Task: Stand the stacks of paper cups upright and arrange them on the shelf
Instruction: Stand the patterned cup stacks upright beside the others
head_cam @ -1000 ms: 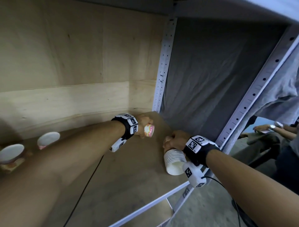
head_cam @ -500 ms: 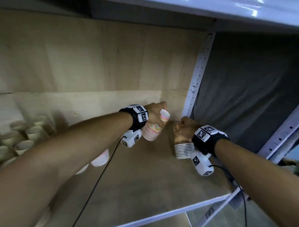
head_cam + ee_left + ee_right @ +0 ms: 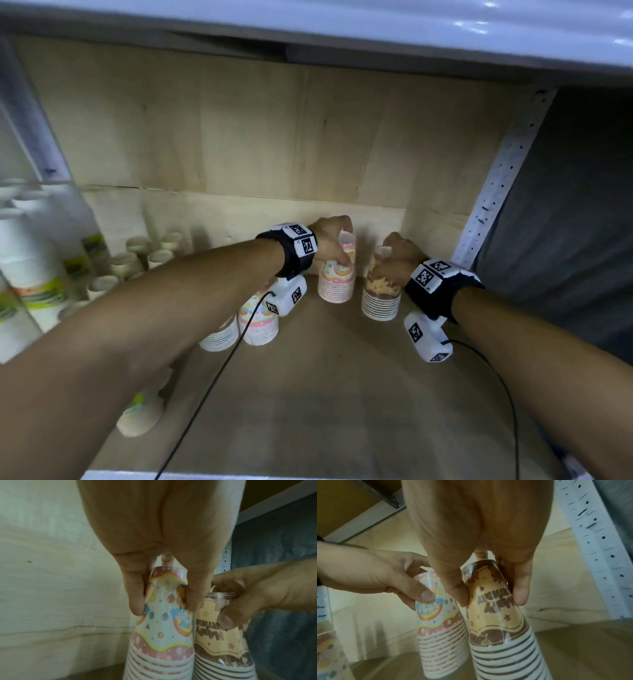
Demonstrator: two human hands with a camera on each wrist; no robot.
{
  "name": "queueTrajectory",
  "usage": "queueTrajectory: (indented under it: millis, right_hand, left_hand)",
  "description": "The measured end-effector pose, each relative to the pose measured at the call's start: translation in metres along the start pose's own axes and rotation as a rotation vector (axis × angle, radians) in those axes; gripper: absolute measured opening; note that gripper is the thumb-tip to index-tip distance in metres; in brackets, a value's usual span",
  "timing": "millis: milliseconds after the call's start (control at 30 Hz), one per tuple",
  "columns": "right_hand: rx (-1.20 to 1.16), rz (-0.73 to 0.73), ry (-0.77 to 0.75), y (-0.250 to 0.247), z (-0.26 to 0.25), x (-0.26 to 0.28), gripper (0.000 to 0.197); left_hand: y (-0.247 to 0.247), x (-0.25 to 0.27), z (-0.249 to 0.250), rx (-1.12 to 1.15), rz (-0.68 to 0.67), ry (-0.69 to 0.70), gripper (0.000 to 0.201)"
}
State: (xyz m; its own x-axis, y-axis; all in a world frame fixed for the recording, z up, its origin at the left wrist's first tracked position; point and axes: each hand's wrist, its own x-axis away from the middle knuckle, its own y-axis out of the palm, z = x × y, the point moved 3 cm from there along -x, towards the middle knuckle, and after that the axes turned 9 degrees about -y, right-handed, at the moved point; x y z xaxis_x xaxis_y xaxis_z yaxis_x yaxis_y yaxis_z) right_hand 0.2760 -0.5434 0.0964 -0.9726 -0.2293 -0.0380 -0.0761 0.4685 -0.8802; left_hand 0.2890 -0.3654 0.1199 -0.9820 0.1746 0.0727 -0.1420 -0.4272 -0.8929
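Two wrapped stacks of paper cups stand mouth-down, side by side, at the back right of the wooden shelf (image 3: 342, 394). My left hand (image 3: 337, 245) grips the top of the pink rainbow-print stack (image 3: 336, 282) from above. My right hand (image 3: 394, 257) grips the top of the brown birthday-print stack (image 3: 381, 298). In the left wrist view my fingers (image 3: 137, 599) pinch the pink stack (image 3: 163, 635) on both sides. In the right wrist view my thumb and fingers (image 3: 520, 588) clasp the brown stack (image 3: 498, 615), with the pink stack (image 3: 440, 626) just left of it.
Another pink stack (image 3: 258, 322) and a white stack (image 3: 219, 337) stand left of the held ones, partly behind my left arm. A green-print stack (image 3: 140, 414) lies near the front left. Several cup stacks (image 3: 137, 260) crowd the back left. A perforated metal post (image 3: 496, 185) bounds the right side.
Both stacks have gone from tilted in my hands to standing mouth-down at the back of the shelf. My view has swung left, bringing more of the shelf into sight.
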Motion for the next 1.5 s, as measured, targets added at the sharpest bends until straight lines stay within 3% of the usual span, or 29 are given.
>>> queueTrajectory:
  millis: [133, 267, 600, 833, 1000, 1067, 1500]
  right_hand:
    - [-0.069, -0.024, -0.005, 0.005, -0.003, -0.009, 0.048]
    - [-0.073, -0.018, -0.039, 0.009, -0.004, -0.015, 0.045]
    - [0.013, -0.066, -0.090, 0.021, 0.004, -0.025, 0.037]
    - [0.110, -0.024, -0.039, 0.009, -0.002, -0.029, 0.053]
    - [0.141, -0.019, -0.009, 0.007, -0.006, -0.035, 0.042]
    - [0.128, -0.056, -0.007, 0.010, -0.004, -0.039, 0.046]
    - [0.156, -0.108, -0.119, -0.013, 0.012, -0.050, 0.030]
  left_hand:
    - [0.005, 0.002, -0.010, 0.009, -0.002, -0.062, 0.061]
    - [0.014, 0.004, -0.013, -0.006, 0.003, -0.090, 0.055]
    - [0.024, 0.011, -0.008, -0.073, -0.018, -0.129, 0.069]
    - [0.016, 0.014, 0.006, -0.055, 0.007, -0.109, 0.049]
    - [0.013, 0.012, 0.010, -0.040, -0.003, -0.150, 0.052]
    - [0.013, 0.011, 0.012, -0.041, -0.013, -0.151, 0.051]
    - [0.004, -0.005, 0.029, -0.049, 0.045, -0.119, 0.048]
